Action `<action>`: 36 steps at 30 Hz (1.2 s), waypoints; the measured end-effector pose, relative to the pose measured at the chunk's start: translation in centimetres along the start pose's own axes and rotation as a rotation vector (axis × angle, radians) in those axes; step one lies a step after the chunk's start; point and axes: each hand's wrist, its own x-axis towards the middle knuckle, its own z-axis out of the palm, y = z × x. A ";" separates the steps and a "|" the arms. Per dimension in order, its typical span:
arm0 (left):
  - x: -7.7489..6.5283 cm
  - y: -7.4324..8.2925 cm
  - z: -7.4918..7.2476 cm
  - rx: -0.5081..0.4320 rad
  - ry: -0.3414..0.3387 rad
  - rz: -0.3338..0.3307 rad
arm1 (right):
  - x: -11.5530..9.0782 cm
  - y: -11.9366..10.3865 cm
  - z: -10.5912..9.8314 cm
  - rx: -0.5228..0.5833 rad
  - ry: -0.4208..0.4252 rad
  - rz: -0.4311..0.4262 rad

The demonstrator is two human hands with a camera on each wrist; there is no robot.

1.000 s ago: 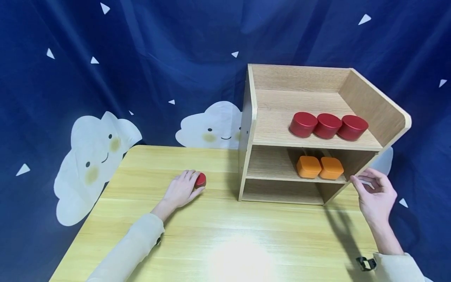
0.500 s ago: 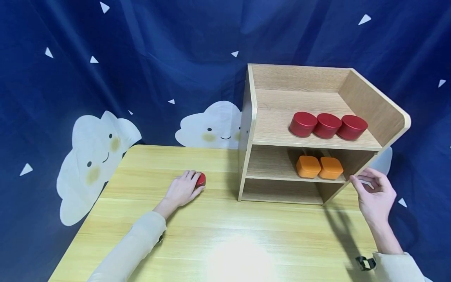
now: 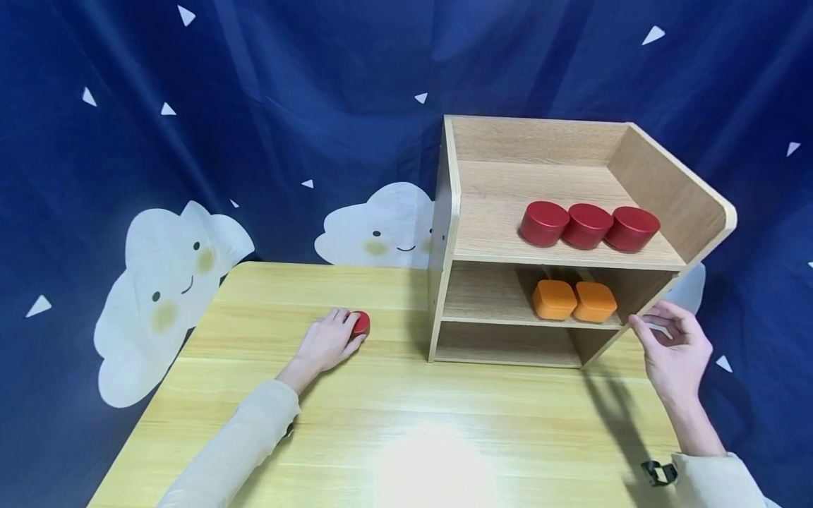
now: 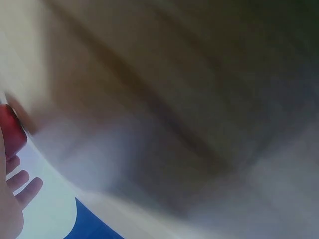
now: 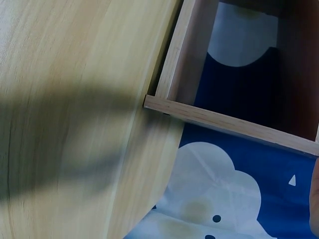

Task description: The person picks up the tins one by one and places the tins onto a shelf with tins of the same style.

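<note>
On the left of the tabletop, my left hand [image 3: 324, 343] holds a red round tin [image 3: 363, 323], thumb on its near side and fingers over its far side. The left wrist view shows only part of that tin [image 4: 12, 130] at its left edge, beside the fingers. My right hand [image 3: 679, 356] pinches the front edge of the right side panel of a wooden shelf unit [image 3: 502, 258]. Its thumb lies at the edge and its fingers go behind the panel. Three matching red tins [image 3: 587, 226] stand in a row on the top shelf, toward the right.
Two orange rounded-square containers [image 3: 554, 300] sit side by side on the middle shelf. The unit stands at the back right of the light wooden table [image 3: 356, 423]. Behind it hangs a dark blue curtain [image 3: 356, 85] with printed clouds.
</note>
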 end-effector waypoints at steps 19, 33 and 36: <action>0.0 1.7 -2.0 0.015 0.180 0.015 | 0.1 0.0 0.0 -0.039 0.011 0.010; 0.8 4.3 -4.1 0.029 0.278 0.038 | -0.1 0.2 0.0 0.000 0.009 0.001; 1.0 5.2 -4.9 0.006 0.308 0.058 | -0.1 0.2 0.0 -0.016 0.012 0.003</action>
